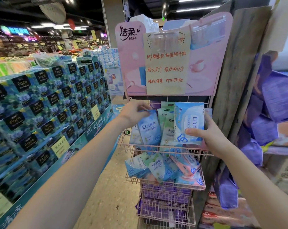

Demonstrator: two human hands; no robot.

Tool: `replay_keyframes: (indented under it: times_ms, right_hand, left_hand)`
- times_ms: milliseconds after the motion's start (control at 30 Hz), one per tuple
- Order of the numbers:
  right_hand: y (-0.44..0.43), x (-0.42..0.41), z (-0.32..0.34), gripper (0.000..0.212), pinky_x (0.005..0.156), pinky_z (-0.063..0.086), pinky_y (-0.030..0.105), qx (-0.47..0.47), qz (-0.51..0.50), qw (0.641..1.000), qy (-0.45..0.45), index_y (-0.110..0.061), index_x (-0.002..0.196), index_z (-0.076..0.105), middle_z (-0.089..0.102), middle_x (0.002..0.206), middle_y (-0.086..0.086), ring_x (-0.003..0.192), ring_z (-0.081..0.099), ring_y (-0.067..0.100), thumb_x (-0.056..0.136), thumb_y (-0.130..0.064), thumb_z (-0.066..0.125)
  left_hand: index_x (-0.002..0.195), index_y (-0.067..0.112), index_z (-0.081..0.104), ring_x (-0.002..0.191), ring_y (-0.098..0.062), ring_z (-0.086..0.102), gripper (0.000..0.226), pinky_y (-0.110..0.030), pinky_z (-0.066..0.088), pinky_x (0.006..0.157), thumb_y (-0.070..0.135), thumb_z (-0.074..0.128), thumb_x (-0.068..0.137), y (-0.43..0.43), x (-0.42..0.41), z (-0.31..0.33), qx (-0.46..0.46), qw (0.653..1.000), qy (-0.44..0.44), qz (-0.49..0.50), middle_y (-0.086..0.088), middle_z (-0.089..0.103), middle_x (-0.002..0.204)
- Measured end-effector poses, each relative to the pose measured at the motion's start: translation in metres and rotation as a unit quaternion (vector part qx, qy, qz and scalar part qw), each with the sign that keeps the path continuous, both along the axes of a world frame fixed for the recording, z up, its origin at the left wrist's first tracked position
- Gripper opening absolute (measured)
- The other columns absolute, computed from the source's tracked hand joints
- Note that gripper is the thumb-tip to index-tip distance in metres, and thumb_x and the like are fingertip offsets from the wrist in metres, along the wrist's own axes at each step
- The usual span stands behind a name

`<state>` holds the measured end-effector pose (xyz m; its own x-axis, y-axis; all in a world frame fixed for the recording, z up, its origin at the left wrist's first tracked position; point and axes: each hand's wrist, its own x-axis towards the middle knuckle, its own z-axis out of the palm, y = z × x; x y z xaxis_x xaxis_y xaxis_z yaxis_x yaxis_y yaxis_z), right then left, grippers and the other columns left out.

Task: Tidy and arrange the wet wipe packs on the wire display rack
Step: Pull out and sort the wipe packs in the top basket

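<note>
The task's packs sat in the pink wire rack [166, 218], and both hands worked in its top basket [140, 145]. The left hand [136, 113] pinched the top edge of a small blue pack [149, 128], fingers curled over the hang tab. Gripping there probably let the pack hang straight, so it could be stood face-out among its neighbours. It leaned slightly left, its foot down behind the basket's front wire.

The right hand [207, 134] clamped a larger blue pack [188, 119], with the thumb across the printed front near the lower corner and the fingers behind. That grip looked meant to keep the pack upright and square to the aisle while it was slotted in at the right end of the row. Between the two stood green packs [167, 128], upright and overlapping, apparently already faced.

The middle basket [171, 185] held a loose pile of blue, green and pink packs [158, 167] lying at all angles, so most of the tidying seemed yet to come. Purple packs [164, 192] filled the basket below. A handwritten note [166, 63] hung on the pink header card above, and stacked tissue boxes [49, 100] lined the aisle to the left.
</note>
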<state>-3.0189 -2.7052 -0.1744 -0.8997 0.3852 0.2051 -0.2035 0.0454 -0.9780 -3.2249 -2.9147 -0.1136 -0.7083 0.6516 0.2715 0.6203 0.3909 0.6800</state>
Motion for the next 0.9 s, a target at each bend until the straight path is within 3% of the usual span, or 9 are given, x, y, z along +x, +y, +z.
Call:
replay_keyframes:
  times_ms: [100,233,300,400,500,567,700,800,900]
  right_hand:
    - [-0.001,0.0,0.003,0.09,0.102,0.052,0.055,0.016,-0.005,1.0,0.007,-0.036,0.145,0.044,0.071,0.126,0.006,0.113,0.071,0.03,0.068,-0.009,0.084]
    - [0.0,0.0,0.003,0.093,0.101,0.052,0.058,0.01,-0.001,1.0,0.006,-0.033,0.147,0.042,0.071,0.127,0.008,0.112,0.071,0.032,0.068,-0.008,0.084]
    - [0.0,0.001,0.003,0.094,0.1,0.052,0.059,0.009,0.001,1.0,0.005,-0.034,0.148,0.041,0.071,0.127,0.008,0.113,0.071,0.033,0.069,-0.007,0.084]
    - [0.001,0.003,0.001,0.095,0.1,0.052,0.059,0.01,0.002,1.0,-0.001,-0.037,0.148,0.04,0.069,0.13,0.007,0.115,0.07,0.032,0.069,-0.009,0.085]
    - [0.0,0.002,-0.004,0.107,0.101,0.052,0.058,0.008,0.002,1.0,-0.021,-0.037,0.154,0.033,0.068,0.132,0.005,0.115,0.07,0.031,0.065,-0.016,0.09]
    - [-0.001,0.002,-0.007,0.113,0.102,0.051,0.059,0.006,0.001,1.0,-0.027,-0.035,0.156,0.029,0.068,0.133,0.005,0.115,0.07,0.03,0.063,-0.02,0.092]
    - [-0.003,0.002,-0.006,0.113,0.098,0.054,0.057,-0.003,0.003,1.0,-0.028,-0.037,0.156,0.028,0.068,0.132,0.006,0.112,0.072,0.031,0.065,-0.017,0.091]
    - [-0.004,0.003,-0.005,0.101,0.097,0.055,0.055,-0.007,0.007,1.0,-0.013,-0.039,0.153,0.034,0.07,0.129,0.006,0.111,0.072,0.032,0.069,-0.011,0.085]
    - [-0.004,0.004,-0.006,0.1,0.099,0.052,0.056,-0.013,0.015,1.0,-0.007,-0.041,0.15,0.039,0.07,0.129,0.007,0.113,0.071,0.034,0.07,-0.008,0.088]
  left_hand:
    - [0.104,0.019,0.08,0.11,-0.018,0.07,0.017,-0.034,0.055,0.099,0.017,0.081,0.088,0.015,0.001,0.001,0.046,0.997,-0.057,-0.029,-0.002,0.078,0.109]
    - [0.127,0.014,0.059,0.106,-0.02,0.058,0.059,-0.029,0.047,0.079,0.038,0.087,0.081,0.027,0.012,-0.009,0.002,0.994,-0.113,0.01,-0.003,0.062,0.119]
    - [0.132,0.011,0.053,0.117,-0.027,0.056,0.052,-0.03,0.042,0.087,0.039,0.075,0.094,0.028,0.015,-0.019,-0.053,0.993,-0.105,0.011,-0.011,0.058,0.136]
    - [0.155,0.012,0.04,0.142,-0.029,0.044,0.069,-0.037,0.039,0.109,0.041,0.066,0.098,0.021,0.01,-0.028,-0.121,0.986,-0.117,0.015,-0.008,0.045,0.156]
    - [0.137,0.026,0.047,0.129,-0.026,0.057,0.054,-0.046,0.05,0.107,0.035,0.074,0.091,0.009,0.002,-0.029,-0.16,0.971,-0.178,0.0,0.004,0.06,0.133]
    - [0.132,0.028,0.047,0.118,-0.025,0.064,0.058,-0.05,0.055,0.102,0.033,0.081,0.085,0.005,-0.001,-0.031,-0.162,0.969,-0.187,-0.014,0.009,0.063,0.121]
    - [0.14,0.028,0.041,0.112,-0.023,0.066,0.088,-0.05,0.059,0.093,0.044,0.09,0.069,0.0,-0.006,-0.038,-0.134,0.974,-0.185,-0.01,0.003,0.063,0.13]
    - [0.127,0.026,0.056,0.113,-0.019,0.066,0.079,-0.046,0.059,0.091,0.057,0.09,0.062,0.0,-0.012,-0.046,-0.136,0.974,-0.179,0.001,0.007,0.067,0.126]
    - [0.114,0.03,0.072,0.107,-0.018,0.069,0.074,-0.046,0.057,0.098,0.072,0.083,0.053,0.0,-0.017,-0.055,-0.146,0.977,-0.155,0.008,0.008,0.074,0.114]
